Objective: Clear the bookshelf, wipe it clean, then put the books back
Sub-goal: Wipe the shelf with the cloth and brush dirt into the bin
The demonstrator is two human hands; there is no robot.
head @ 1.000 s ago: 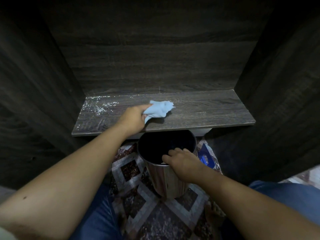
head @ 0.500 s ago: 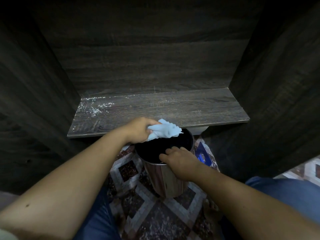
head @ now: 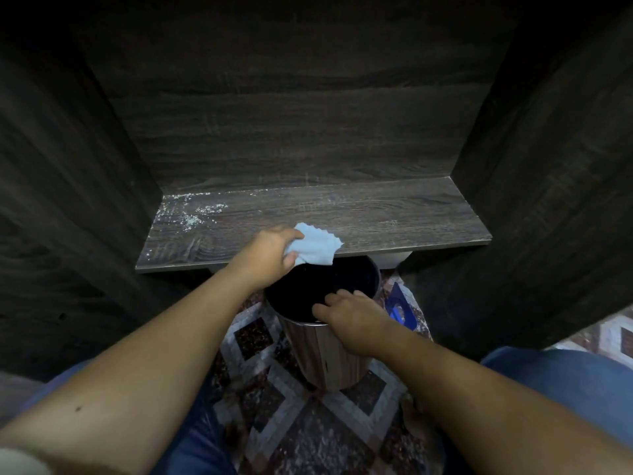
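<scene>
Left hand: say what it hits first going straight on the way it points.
The left hand, gripping the cloth, points away and rightward across the shelf. Nothing stands in that line, so it would probably reach the back panel first; its height above the board is unclear.

**Cloth at the shelf's front edge, bin below**

The left hand (head: 270, 252) grips a crumpled pale blue cloth (head: 315, 248) at the front lip of the dark wood shelf (head: 394, 217), partly over the open mouth of a bin (head: 329, 358) standing just under it. White dust specks (head: 191, 214) lie in the shelf's left back corner. The right hand (head: 352, 317) holds the bin's near rim, fingers curled over it. Patterned rug (head: 301, 423) beneath; a blue object (head: 399, 308) sits beside the bin.
</scene>
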